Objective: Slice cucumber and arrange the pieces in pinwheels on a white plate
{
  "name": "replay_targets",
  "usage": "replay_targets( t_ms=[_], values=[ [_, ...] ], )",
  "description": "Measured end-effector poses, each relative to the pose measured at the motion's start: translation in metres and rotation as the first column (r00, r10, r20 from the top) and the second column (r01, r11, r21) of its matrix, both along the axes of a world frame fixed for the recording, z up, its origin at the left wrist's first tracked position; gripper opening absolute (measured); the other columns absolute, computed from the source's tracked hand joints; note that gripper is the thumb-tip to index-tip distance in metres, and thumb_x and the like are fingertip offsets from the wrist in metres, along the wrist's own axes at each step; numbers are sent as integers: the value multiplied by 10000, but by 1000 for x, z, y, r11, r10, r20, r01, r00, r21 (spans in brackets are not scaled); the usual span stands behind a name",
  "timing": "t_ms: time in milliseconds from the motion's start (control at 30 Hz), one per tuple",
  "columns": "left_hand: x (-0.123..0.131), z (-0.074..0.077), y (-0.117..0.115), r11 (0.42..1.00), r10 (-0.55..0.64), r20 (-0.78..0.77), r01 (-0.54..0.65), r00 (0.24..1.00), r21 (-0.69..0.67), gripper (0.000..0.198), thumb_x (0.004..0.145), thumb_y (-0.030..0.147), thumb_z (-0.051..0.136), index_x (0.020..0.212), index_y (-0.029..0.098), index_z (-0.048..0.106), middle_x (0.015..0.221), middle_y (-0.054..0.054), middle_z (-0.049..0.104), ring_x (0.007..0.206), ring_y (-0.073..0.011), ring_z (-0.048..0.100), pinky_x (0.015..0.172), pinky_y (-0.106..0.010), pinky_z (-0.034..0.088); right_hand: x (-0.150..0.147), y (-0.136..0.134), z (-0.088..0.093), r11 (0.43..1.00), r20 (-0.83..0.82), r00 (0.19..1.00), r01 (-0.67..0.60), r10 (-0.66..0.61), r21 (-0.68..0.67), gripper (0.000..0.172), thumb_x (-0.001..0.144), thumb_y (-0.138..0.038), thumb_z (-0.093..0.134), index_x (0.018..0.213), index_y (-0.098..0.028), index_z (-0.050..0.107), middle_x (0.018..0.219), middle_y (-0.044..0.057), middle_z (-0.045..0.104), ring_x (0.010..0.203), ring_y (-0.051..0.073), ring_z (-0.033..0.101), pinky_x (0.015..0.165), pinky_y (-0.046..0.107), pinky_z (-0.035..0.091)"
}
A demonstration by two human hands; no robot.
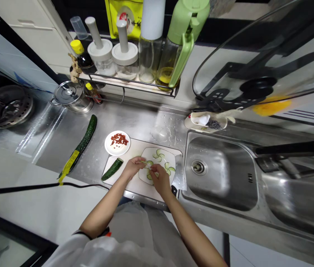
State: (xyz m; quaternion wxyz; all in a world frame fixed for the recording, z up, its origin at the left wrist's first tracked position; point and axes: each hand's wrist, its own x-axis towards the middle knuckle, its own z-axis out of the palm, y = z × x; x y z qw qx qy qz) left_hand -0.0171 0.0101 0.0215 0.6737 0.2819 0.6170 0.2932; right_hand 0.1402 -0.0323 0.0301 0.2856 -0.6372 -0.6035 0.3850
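A squarish white plate (171, 154) rests on a pale cutting board (136, 182). Thin cucumber slices (159, 155) lie on it in small pinwheel clusters. My left hand (134, 167) reaches over the plate's left side, fingertips pinched at a cucumber slice (149, 162). Close beside it, my right hand (161, 181) is also closed, its thumb and finger at the slices; its grip is partly hidden. A cut piece of cucumber (112, 169) lies on the board's left part. Behind it stands a small white dish (108, 147) of red dried berries (119, 139).
A whole cucumber (86, 139) with a yellow label lies left on the steel counter. A knife handle (174, 190) shows by the board's right edge. Sink basins (218, 181) are to the right. Behind, a rack (134, 83) holds jars and bottles; a lidded pot (73, 98) stands back left.
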Motion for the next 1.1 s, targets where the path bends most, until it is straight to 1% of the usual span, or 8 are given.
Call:
replay_targets(
  t_ms=[67,133,267,400,467,533,700,1100],
  values=[
    [2,-2,3,996,-4,-66,10,998,85,402,583,331,736,930,135,682,664,-11,639,607,-106,550,597,-222,397,-2,1,-4,1000,5,1000,15,-15,-10,168,801,-240,476,871,-210,626,797,20,654,774,168,575,728,284,430],
    [3,-2,6,986,-48,-183,76,982,146,304,640,316,695,894,149,694,671,-9,648,627,-117,567,621,-230,420,-4,2,-8,1000,30,999,17,-17,-8,185,810,-245,463,853,-217,641,806,20,663,790,170,574,746,285,426],
    [4,-3,13,933,-121,-441,253,889,255,158,735,273,629,842,188,707,722,-5,672,660,-125,582,659,-240,446,-9,6,-14,998,114,993,42,-36,-42,211,823,-264,465,884,-217,661,810,25,673,799,180,570,728,282,413],
    [5,-4,18,790,-154,-636,481,756,379,122,780,205,600,836,206,709,850,-34,686,826,-160,591,805,-282,440,-14,10,-17,995,238,970,64,-43,-82,178,832,-251,491,879,-226,662,764,24,662,811,187,552,682,268,376],
    [6,-4,20,715,-156,-710,575,686,398,132,796,192,587,849,208,707,874,-50,680,883,-181,575,863,-313,415,-16,12,-17,995,302,953,59,-34,-75,170,842,-249,496,885,-229,660,755,28,658,826,197,540,665,269,352],
    [6,-4,22,674,-162,-757,631,633,384,145,808,195,575,871,213,705,874,-59,675,892,-195,560,875,-331,402,-17,13,-17,997,353,935,46,-19,-69,168,851,-252,495,893,-231,657,755,32,655,826,202,530,643,271,327],
    [7,-5,25,648,-195,-803,688,563,326,189,841,204,525,906,222,702,888,-71,659,911,-209,543,872,-341,391,-21,15,-16,995,421,907,35,9,-95,159,862,-262,497,901,-240,649,760,35,647,825,204,516,613,276,287],
    [7,-12,26,613,-150,-806,693,572,378,167,842,208,535,904,214,690,861,-67,649,894,-209,513,844,-323,387,-22,17,-17,996,439,898,24,15,-83,165,857,-241,497,897,-239,658,784,54,660,867,228,488,625,291,274]
  ],
)
